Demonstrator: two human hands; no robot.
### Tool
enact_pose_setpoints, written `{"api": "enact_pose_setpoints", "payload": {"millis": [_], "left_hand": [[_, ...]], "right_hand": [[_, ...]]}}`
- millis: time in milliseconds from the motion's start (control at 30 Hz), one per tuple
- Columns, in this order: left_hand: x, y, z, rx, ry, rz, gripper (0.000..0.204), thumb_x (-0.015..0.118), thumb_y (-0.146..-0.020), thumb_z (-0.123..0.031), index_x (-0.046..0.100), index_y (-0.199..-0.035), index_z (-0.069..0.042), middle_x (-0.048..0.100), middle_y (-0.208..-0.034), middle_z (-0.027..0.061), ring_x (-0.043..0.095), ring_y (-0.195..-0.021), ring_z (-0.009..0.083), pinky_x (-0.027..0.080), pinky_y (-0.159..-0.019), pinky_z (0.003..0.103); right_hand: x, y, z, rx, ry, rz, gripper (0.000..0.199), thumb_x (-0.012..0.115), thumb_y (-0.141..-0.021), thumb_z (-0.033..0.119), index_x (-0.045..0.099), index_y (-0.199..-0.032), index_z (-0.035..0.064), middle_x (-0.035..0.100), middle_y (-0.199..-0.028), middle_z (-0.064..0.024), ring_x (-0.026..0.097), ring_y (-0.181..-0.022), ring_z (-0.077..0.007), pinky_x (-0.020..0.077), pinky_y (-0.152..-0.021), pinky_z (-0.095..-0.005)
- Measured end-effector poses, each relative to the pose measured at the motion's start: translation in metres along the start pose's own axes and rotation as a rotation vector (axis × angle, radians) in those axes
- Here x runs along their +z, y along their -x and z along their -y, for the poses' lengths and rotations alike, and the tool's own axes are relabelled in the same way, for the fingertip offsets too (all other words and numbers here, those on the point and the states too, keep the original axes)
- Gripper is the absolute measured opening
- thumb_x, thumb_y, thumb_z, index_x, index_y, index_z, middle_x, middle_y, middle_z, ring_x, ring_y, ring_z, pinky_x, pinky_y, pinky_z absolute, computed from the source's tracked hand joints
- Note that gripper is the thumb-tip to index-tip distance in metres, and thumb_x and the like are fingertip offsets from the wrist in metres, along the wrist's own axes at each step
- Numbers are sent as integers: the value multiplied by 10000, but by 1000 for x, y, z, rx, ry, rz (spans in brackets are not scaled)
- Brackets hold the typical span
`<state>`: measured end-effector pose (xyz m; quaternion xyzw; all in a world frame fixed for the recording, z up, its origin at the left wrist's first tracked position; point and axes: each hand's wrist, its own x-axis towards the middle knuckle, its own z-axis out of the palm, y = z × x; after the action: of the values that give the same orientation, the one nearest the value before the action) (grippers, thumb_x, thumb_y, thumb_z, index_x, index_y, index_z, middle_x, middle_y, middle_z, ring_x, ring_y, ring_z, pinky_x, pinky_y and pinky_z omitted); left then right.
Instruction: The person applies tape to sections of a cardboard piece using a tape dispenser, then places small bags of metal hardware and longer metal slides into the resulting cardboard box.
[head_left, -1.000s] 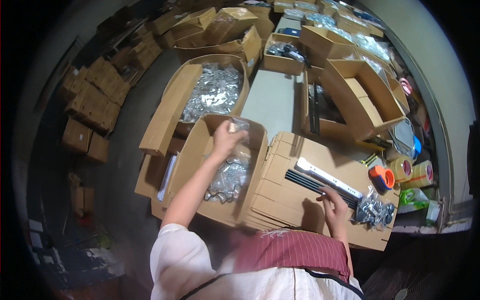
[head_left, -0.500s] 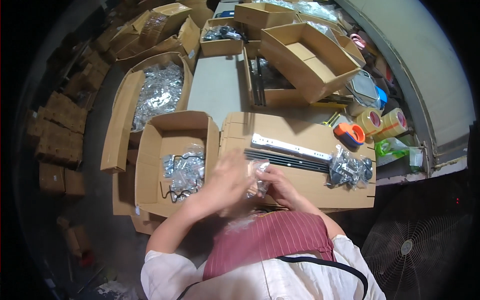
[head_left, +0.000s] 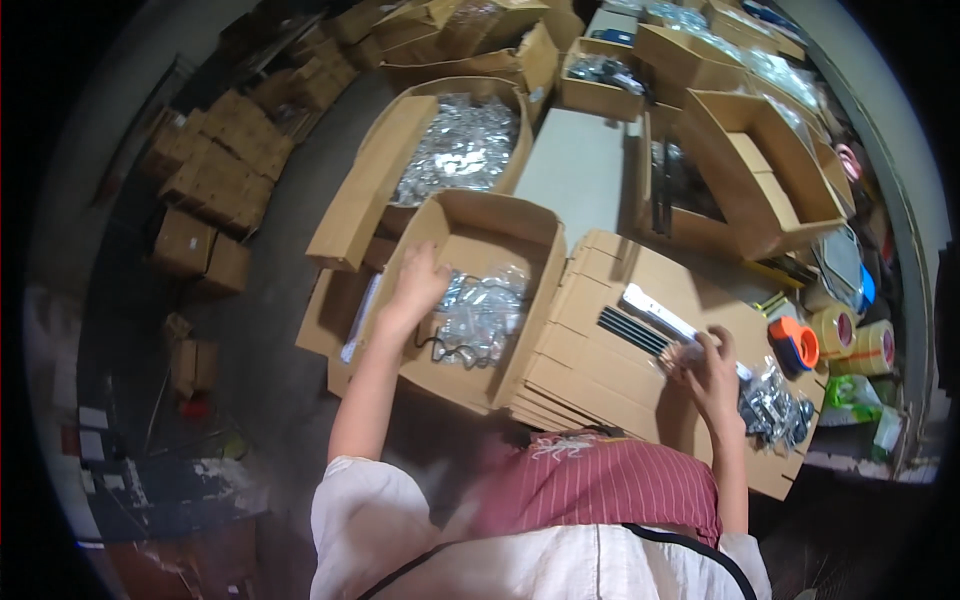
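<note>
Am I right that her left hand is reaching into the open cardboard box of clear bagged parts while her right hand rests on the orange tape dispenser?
Not quite. The head view shows the left hand in the open cardboard box of clear bagged parts, but the right hand rests on the flattened cartons; the orange tape dispenser lies apart from it.

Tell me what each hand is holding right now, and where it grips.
The left hand reaches into the open carton, on the clear bags of metal parts; whether it grips one cannot be told. The right hand pinches a small clear bag at its edge.
</note>
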<state>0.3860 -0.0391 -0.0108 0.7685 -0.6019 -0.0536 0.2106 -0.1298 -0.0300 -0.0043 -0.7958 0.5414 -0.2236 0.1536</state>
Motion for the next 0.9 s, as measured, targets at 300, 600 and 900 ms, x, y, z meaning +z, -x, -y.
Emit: {"api": "enact_pose_setpoints", "payload": {"millis": [300, 600, 900], "left_hand": [[19, -4, 18, -304, -151, 472, 470, 640, -872, -205, 592, -1281, 22, 660, -1197, 306, 632, -1143, 457, 505, -978, 504], [36, -9, 22, -241, 59, 211, 365, 802, -726, -217, 706, -1028, -36, 713, -988, 202, 673, -991, 376, 523, -861, 467], [-26, 22, -129, 323, 630, -9, 325, 730, -813, -33, 645, -1126, -29, 660, -974, 139, 654, -960, 303, 532, -839, 375]], "right_hand": [[-3, 29, -22, 24, 17, -54, 695, 654, -707, -65, 500, -1380, 10, 464, -1401, -244, 481, -1282, -446, 417, -1095, -470], [4, 35, -22, -108, 241, -229, 639, 686, -784, 3, 522, -1402, 16, 485, -1432, -227, 468, -1300, -441, 375, -1102, -516], [-9, 33, 2, -121, 248, 189, 816, 733, -583, 92, 573, -1381, 155, 347, -1582, -171, 258, -1491, -393, 78, -1239, -616]]}}
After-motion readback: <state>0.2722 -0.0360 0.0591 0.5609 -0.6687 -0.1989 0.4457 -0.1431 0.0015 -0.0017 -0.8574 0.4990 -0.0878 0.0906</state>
